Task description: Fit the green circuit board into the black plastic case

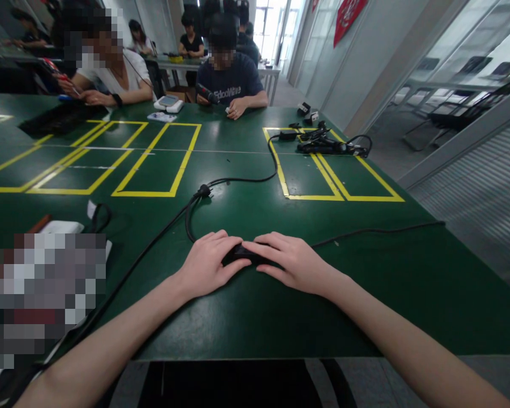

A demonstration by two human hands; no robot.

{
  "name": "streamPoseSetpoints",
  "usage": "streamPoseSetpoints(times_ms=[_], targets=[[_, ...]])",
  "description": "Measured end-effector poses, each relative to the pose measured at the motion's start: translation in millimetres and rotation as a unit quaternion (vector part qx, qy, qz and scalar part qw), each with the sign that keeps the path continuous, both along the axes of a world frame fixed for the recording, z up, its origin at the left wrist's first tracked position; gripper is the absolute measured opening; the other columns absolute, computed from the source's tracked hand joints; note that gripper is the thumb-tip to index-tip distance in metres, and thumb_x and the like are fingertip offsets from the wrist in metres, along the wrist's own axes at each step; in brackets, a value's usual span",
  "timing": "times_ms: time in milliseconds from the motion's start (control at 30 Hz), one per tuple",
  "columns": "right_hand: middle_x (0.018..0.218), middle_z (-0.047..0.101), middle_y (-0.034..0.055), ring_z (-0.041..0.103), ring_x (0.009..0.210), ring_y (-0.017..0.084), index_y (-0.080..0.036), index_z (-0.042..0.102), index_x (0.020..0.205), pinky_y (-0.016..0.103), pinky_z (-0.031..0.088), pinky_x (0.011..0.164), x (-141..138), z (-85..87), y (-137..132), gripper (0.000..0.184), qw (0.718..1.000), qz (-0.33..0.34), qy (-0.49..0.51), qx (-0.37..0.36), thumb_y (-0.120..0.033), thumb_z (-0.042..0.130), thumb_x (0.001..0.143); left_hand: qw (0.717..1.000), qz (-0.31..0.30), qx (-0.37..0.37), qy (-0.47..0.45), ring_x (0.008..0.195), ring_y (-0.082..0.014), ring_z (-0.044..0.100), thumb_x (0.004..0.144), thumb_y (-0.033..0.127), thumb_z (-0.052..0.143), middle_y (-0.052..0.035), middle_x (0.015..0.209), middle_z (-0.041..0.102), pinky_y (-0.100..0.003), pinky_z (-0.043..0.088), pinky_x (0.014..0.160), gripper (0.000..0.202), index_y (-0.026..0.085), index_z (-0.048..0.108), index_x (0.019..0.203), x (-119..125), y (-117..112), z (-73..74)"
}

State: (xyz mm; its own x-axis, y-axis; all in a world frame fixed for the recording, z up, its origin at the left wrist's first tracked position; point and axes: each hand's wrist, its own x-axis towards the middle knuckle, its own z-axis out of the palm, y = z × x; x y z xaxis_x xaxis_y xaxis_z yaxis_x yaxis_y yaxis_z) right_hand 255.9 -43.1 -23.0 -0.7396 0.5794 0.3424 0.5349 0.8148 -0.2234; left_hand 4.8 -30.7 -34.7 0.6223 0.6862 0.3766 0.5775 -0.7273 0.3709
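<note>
Both of my hands grip a black power adapter [240,253] that lies on the green table in front of me. My left hand [208,262] wraps round its left end, and my right hand [291,258] wraps round its right end. The fingers cover much of the adapter. A black cord [189,218] runs from the left end towards a black plug [204,191] on the table. From the right side, a thinner cord [378,230] stretches to the table's right edge.
The green table [246,317] carries yellow tape rectangles. Bundled black cables and adapters [323,144] lie at the far right. A partly blurred stack of things [46,283] lies at the left. Across the table, two people [229,73] handle small items.
</note>
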Motion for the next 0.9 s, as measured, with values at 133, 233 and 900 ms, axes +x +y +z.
streamPoseSetpoints(times_ms=[133, 233, 900], targets=[[0.127, 0.066, 0.0134, 0.069, 0.104, 0.023, -0.025, 0.049, 0.155, 0.037, 0.06, 0.086, -0.5, -0.3, -2.8, 0.051, 0.998, -0.006, -0.054, -0.023, -0.027, 0.055, 0.104, 0.998, 0.002, -0.055, -0.018, 0.084, -0.0213, 0.07, 0.103, 0.043, 0.058, -0.0068, 0.095, 0.076, -0.033, 0.055, 0.075, 0.029, 0.018, 0.07, 0.109, 1.4, -1.0, 2.3], [0.123, 0.066, 0.0124, 0.07, 0.097, 0.022, -0.024, 0.046, 0.156, 0.035, 0.06, 0.08, -0.2, -0.3, -4.6, 0.056, 0.997, -0.014, -0.057, -0.04, -0.028, 0.059, 0.102, 0.997, -0.006, -0.069, -0.026, 0.09, -0.0217, 0.071, 0.103, 0.041, 0.058, -0.0076, 0.104, 0.078, -0.034, 0.057, 0.08, 0.028, 0.019, 0.07, 0.115, 2.8, -2.0, 2.1], [0.116, 0.066, 0.0183, 0.053, 0.058, 0.012, -0.02, 0.052, 0.149, 0.032, 0.042, 0.052, 132.8, 42.3, 64.2, 0.067, 0.79, -0.414, 0.451, 0.021, -0.05, 0.064, 0.091, 0.994, -0.06, -0.04, -0.08, 0.097, -0.0209, 0.071, 0.101, 0.023, 0.058, -0.0072, 0.1, 0.079, -0.039, 0.06, 0.089, 0.017, 0.019, 0.074, 0.105, 0.8, 4.6, -6.2]])
